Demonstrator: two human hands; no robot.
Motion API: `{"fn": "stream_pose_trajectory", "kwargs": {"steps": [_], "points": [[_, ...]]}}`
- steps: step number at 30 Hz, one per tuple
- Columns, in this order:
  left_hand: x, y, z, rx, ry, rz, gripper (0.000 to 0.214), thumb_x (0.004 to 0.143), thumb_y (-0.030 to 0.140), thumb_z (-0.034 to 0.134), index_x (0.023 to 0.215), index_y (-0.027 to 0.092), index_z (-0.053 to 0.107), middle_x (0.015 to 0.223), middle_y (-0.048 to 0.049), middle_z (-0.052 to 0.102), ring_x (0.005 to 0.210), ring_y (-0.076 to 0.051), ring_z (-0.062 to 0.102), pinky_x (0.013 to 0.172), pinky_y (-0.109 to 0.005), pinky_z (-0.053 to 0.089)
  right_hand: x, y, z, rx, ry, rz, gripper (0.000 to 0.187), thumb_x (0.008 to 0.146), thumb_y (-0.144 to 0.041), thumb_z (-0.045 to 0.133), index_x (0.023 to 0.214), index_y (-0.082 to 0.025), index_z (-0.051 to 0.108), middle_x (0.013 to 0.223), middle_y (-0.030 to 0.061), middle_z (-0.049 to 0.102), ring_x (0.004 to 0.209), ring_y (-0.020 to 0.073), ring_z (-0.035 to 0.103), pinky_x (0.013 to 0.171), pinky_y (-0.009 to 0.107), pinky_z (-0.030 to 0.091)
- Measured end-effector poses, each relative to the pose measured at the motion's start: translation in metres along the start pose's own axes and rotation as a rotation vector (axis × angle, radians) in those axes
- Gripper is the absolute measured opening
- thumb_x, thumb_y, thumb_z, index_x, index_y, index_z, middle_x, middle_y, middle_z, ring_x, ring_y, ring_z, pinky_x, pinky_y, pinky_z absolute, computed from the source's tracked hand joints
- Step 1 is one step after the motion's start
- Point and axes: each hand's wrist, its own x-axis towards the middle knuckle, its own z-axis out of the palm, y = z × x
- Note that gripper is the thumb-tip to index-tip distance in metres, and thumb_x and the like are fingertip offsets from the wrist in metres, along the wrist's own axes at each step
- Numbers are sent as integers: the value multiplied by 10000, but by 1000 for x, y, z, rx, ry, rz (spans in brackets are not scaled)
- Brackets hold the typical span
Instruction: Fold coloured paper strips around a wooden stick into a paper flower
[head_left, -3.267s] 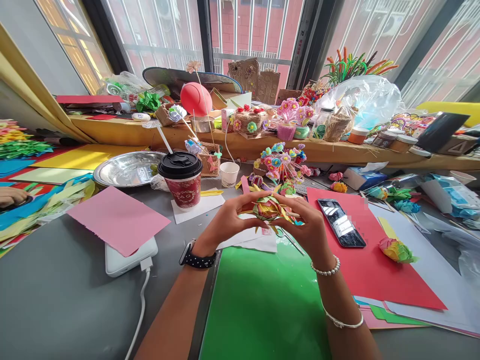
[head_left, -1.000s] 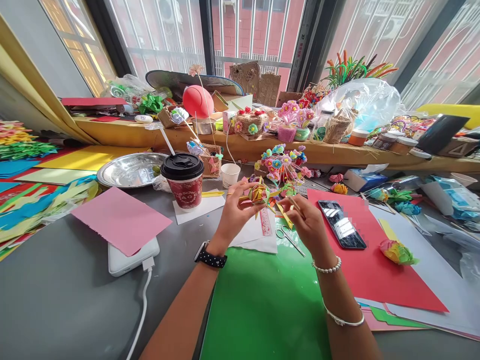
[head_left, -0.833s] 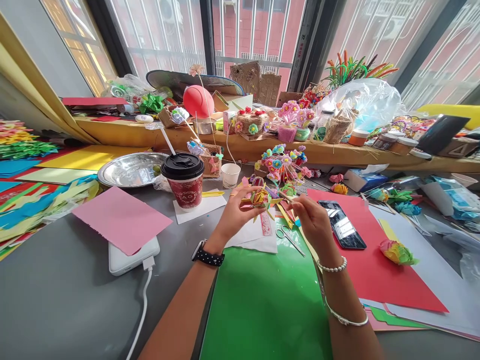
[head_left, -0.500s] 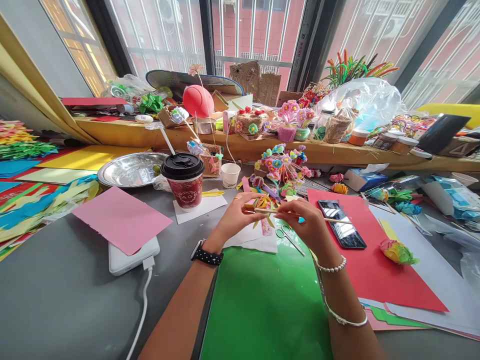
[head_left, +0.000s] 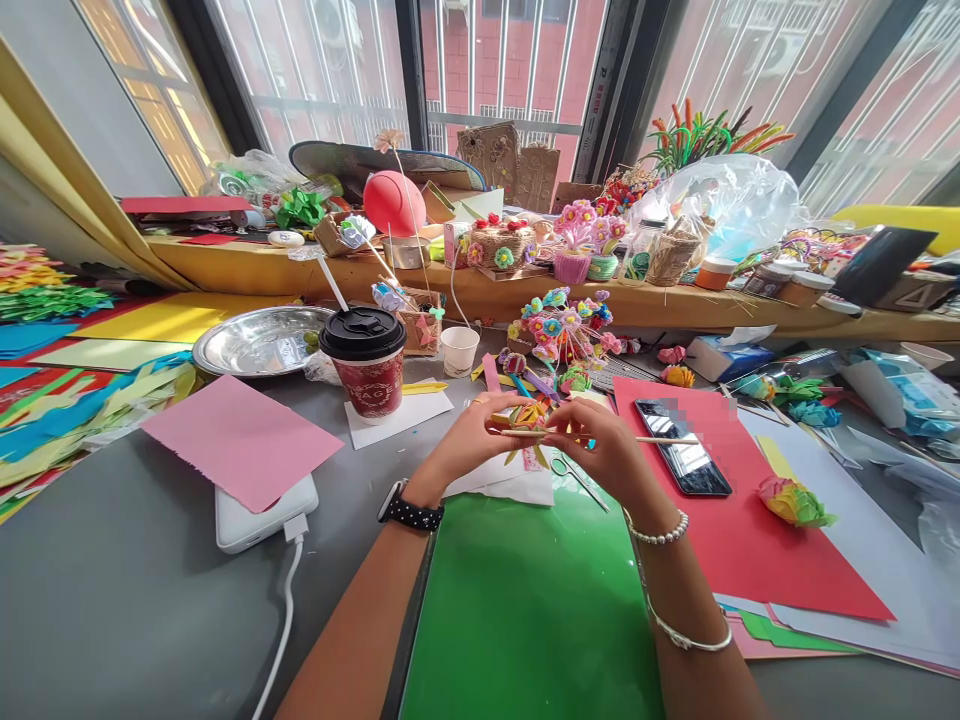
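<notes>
Above the green mat, my left hand is closed with its fingertips on an orange and yellow paper flower, whose thin petals hang down. My right hand pinches a slim wooden stick between thumb and fingers. The stick lies almost level across the near side of the flower, its left end close to my left thumb. Part of the flower is hidden behind my fingers. Scissors rest just beyond the mat's middle, below my right hand.
A lidded cup with a straw stands left, beside pink paper lying on a white power bank. Right are a phone on red paper and a paper flower. Behind stand a paper cup and crocheted flowers.
The stick's left end has dipped, so it now lies nearer to level. My right hand has shifted slightly left, and both hands stay at the flower.
</notes>
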Motion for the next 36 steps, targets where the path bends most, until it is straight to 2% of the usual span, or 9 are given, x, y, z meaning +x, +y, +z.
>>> {"fn": "stream_pose_trajectory", "kwargs": {"steps": [7, 17, 24, 27, 31, 33, 36], "points": [[0, -2, -1, 45, -44, -20, 451, 586, 265, 676, 1018, 187, 571, 1195, -129, 419, 905, -225, 561, 734, -341, 479, 1, 2, 1, 48, -43, 21, 105, 753, -274, 551, 711, -180, 530, 705, 10, 539, 609, 118, 476, 537, 232, 396], [1, -3, -1, 179, -50, -44, 461, 594, 294, 672, 1029, 179, 572, 1130, -113, 445, 887, -199, 544, 741, -315, 470, 0, 8, 7, 239, -159, 151, 131, 731, -307, 570, 742, -177, 563, 650, -11, 565, 521, 85, 443, 470, 200, 353], [2, -4, 1, 274, -40, -67, 410, 616, 281, 655, 1010, 194, 586, 1083, -96, 481, 956, -206, 512, 759, -290, 466, 0, 10, 13, 213, -166, 176, 122, 722, -303, 579, 749, -184, 591, 646, -8, 574, 515, 91, 442, 475, 209, 363], [2, -8, -1, 316, 0, -43, 451, 620, 306, 649, 1051, 206, 560, 1128, -98, 461, 970, -208, 509, 793, -314, 453, 1, 8, 16, 161, -97, 157, 111, 740, -289, 562, 747, -183, 596, 672, 3, 570, 538, 102, 460, 501, 220, 380], [1, -6, -4, 402, 187, 58, 525, 578, 304, 686, 1074, 212, 540, 1205, -95, 409, 1054, -220, 455, 898, -354, 379, 3, 3, 15, 17, 9, 142, 110, 769, -259, 527, 737, -179, 596, 701, 21, 557, 600, 125, 494, 552, 238, 399], [1, -3, -5, 446, 239, 176, 402, 615, 292, 664, 1000, 211, 584, 1136, -70, 484, 1057, -202, 449, 921, -340, 352, 3, 1, 14, -30, 35, 125, 102, 773, -248, 523, 746, -182, 597, 705, 24, 556, 629, 136, 505, 564, 241, 403], [0, 2, -3, 509, 200, 273, 161, 698, 255, 589, 847, 211, 636, 928, -30, 606, 930, -172, 515, 845, -314, 393, 3, 0, 14, -65, 66, 87, 88, 775, -240, 526, 769, -189, 597, 715, 25, 561, 681, 150, 513, 585, 244, 408]]}}
